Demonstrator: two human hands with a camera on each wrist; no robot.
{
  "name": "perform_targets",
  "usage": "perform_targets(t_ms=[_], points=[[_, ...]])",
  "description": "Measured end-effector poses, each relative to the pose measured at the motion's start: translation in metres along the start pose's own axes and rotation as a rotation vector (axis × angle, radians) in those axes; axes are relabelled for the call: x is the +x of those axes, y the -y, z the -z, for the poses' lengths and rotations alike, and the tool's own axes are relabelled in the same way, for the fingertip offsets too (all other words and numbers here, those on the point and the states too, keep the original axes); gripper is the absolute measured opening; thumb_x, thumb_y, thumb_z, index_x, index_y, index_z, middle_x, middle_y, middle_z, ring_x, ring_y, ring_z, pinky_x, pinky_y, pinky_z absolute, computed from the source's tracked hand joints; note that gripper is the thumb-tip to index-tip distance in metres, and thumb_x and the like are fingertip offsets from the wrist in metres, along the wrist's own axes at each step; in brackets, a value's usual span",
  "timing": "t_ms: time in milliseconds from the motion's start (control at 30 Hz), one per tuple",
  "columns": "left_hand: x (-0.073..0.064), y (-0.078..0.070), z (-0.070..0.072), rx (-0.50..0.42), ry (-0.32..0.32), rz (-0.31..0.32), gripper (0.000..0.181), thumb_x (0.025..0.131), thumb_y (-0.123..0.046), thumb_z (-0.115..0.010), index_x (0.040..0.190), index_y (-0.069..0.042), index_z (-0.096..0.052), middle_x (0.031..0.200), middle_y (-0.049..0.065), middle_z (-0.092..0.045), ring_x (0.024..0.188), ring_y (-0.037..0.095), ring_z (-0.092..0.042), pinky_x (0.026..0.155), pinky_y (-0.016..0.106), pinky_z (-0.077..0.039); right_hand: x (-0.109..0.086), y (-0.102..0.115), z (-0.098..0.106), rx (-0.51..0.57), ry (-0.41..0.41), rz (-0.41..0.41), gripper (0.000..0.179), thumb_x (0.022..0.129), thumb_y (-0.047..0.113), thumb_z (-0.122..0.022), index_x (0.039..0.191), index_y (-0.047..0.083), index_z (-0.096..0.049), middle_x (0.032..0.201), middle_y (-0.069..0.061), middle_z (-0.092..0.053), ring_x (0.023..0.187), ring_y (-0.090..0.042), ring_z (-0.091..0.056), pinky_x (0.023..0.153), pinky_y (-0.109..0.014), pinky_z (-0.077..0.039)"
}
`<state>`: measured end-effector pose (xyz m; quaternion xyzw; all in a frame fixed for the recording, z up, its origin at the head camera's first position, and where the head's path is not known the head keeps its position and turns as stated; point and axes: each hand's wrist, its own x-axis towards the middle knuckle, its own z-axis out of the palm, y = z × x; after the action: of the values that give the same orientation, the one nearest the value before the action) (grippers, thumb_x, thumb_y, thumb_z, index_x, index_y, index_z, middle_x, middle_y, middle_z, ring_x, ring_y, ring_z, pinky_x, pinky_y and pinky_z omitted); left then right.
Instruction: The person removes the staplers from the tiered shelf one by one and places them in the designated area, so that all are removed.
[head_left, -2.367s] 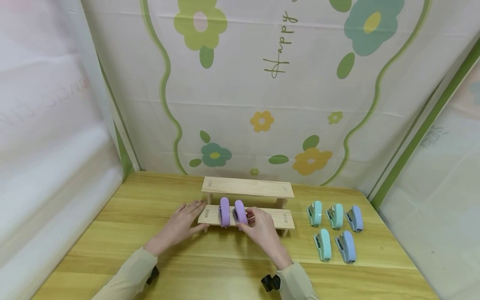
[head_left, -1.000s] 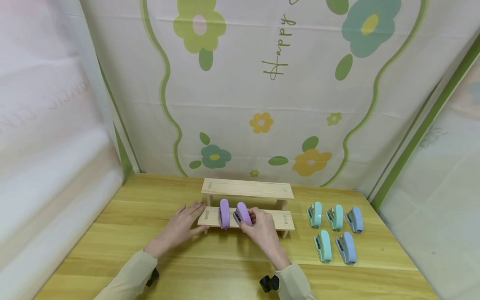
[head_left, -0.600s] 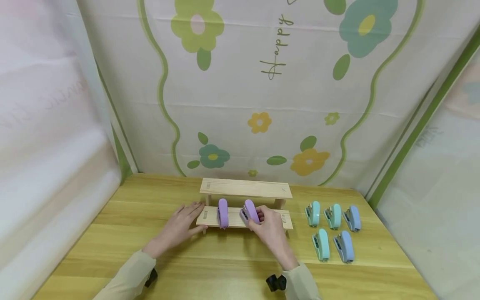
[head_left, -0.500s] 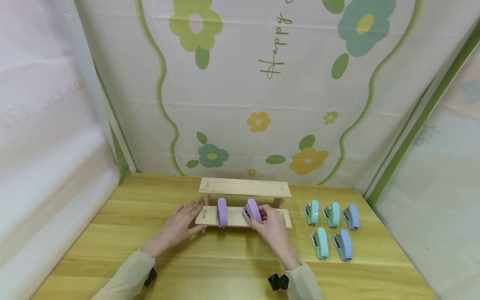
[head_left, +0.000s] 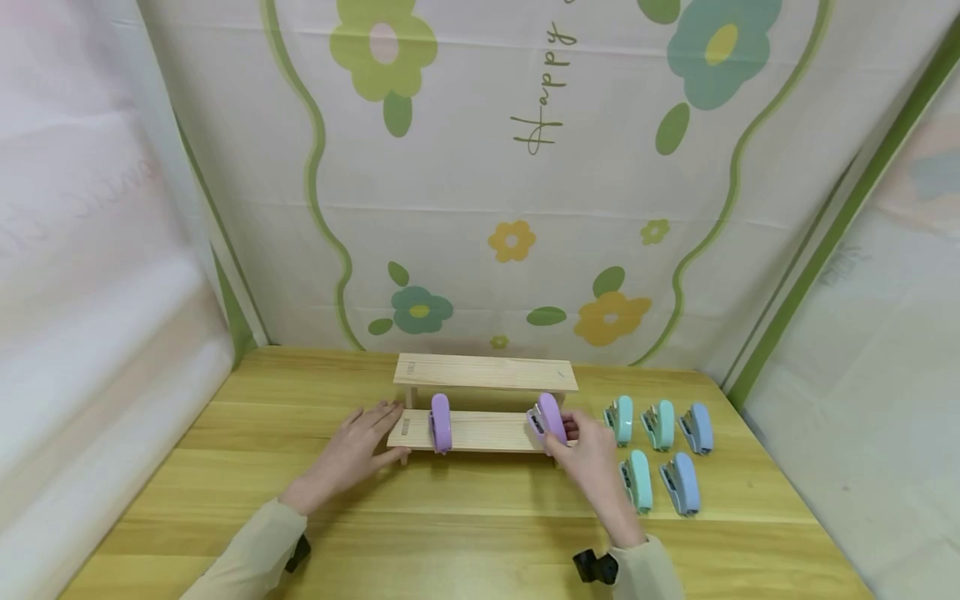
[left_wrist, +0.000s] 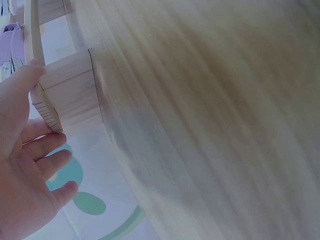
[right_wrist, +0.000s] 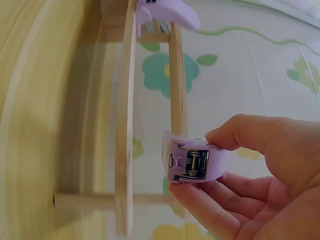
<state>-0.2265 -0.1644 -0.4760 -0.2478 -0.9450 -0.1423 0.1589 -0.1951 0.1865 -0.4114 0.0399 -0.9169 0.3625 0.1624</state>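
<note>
My right hand (head_left: 592,454) pinches a purple stapler (head_left: 548,423) between thumb and fingers over the right end of the lower board of a two-step wooden rack (head_left: 487,431). In the right wrist view a gap shows between this held stapler (right_wrist: 195,162) and the lower board (right_wrist: 125,120). A second purple stapler (head_left: 441,423) stands upright toward the left of the lower board. My left hand (head_left: 352,450) rests against the rack's left end, fingers extended. In the left wrist view its thumb (left_wrist: 25,77) lies at the board's front edge and a fingertip touches the end.
On the table right of the rack stand three mint-green staplers, one of them in front (head_left: 639,481), and two blue staplers, the nearer one (head_left: 681,483) in front. The rack's upper board (head_left: 483,372) is behind the lower one. A flowered curtain (head_left: 450,167) closes the back.
My right hand has carried the purple stapler rightward along the lower board, from beside the other purple one to the right end. The left hand has stayed at the rack's left end.
</note>
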Motion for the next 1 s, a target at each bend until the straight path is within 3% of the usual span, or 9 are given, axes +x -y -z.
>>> perform_targets(t_ms=[500, 833, 1000], points=[[0.000, 0.000, 0.001, 0.001, -0.020, -0.004, 0.073, 0.085, -0.041, -0.075, 0.140, 0.002, -0.053, 0.144, 0.020, -0.055, 0.133, 0.040, -0.053, 0.113, 0.062, -0.039, -0.006, -0.031, 0.040, -0.068, -0.067, -0.092, 0.036, 0.084, 0.012, -0.074, 0.113, -0.007, -0.066, 0.100, -0.025, -0.073, 0.089, -0.033, -0.072, 0.072, -0.037, -0.063], [0.000, 0.000, 0.001, 0.008, 0.000, 0.000, 0.073, 0.087, -0.042, -0.073, 0.141, 0.002, -0.052, 0.145, 0.019, -0.054, 0.134, 0.039, -0.052, 0.114, 0.061, -0.038, -0.016, -0.051, 0.059, -0.109, -0.072, -0.135, 0.038, 0.085, 0.013, -0.072, 0.116, -0.008, -0.064, 0.102, -0.026, -0.072, 0.090, -0.033, -0.071, 0.063, -0.020, -0.057], [0.000, 0.001, 0.000, 0.004, -0.001, 0.000, 0.073, 0.087, -0.043, -0.073, 0.141, 0.001, -0.052, 0.145, 0.019, -0.054, 0.134, 0.039, -0.052, 0.114, 0.061, -0.038, -0.018, -0.060, 0.066, -0.117, -0.099, -0.152, 0.037, 0.084, 0.013, -0.073, 0.114, -0.008, -0.065, 0.101, -0.027, -0.072, 0.090, -0.034, -0.071, 0.065, -0.025, -0.060]])
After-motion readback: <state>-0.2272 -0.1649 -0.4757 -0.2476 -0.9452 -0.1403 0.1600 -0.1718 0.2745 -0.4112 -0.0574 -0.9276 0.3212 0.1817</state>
